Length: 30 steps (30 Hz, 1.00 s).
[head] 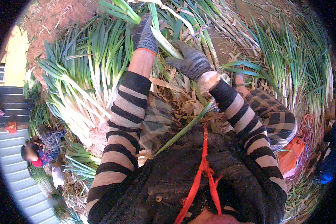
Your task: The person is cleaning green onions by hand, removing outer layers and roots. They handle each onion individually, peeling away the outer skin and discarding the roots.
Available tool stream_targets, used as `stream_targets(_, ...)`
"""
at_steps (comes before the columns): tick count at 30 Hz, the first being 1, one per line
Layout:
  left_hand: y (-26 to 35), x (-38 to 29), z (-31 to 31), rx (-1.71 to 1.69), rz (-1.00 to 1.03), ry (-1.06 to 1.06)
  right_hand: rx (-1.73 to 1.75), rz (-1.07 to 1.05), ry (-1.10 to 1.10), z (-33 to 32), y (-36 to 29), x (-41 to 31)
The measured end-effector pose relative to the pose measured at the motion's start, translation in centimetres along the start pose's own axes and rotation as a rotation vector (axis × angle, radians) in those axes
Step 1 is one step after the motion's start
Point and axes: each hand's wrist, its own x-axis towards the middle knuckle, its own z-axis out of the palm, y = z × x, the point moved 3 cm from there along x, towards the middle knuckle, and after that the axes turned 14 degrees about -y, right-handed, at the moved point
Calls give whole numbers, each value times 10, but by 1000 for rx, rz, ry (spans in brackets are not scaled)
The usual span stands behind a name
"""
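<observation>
My left hand, in a grey knit glove with an orange cuff edge, is closed around a green onion stalk. Green leaves stick out above that hand. The stalk's pale lower end slants down to my right hand, in a striped grey glove. That end lies between the spread thumb and fingers; whether they press on it cannot be made out. A long dry leaf hangs down beside the stalk. Under my hands lies a heap of dry peeled leaves.
To the left lies a large bundle of green onions with roots towards me. More onions lie at right, near an orange plastic bag. One loose leaf crosses my lap. Another person sits at far left.
</observation>
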Motion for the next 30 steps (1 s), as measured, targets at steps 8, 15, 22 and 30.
stream_targets(8, -13, 0, -4, -168, 116, -110, -105, -155, 33, 3, 9, 8)
stream_targets(15, 2, -20, 18, 24, 46, -164, 386, 19, 27, 17, 58, 3)
stream_targets(22, 19, -27, 20, -119, 37, -399, 514, 208, 291, -3, 79, -21)
stream_targets(30, 55, 9, -36, -250, 27, -189, -52, 76, -172, -16, 49, -88)
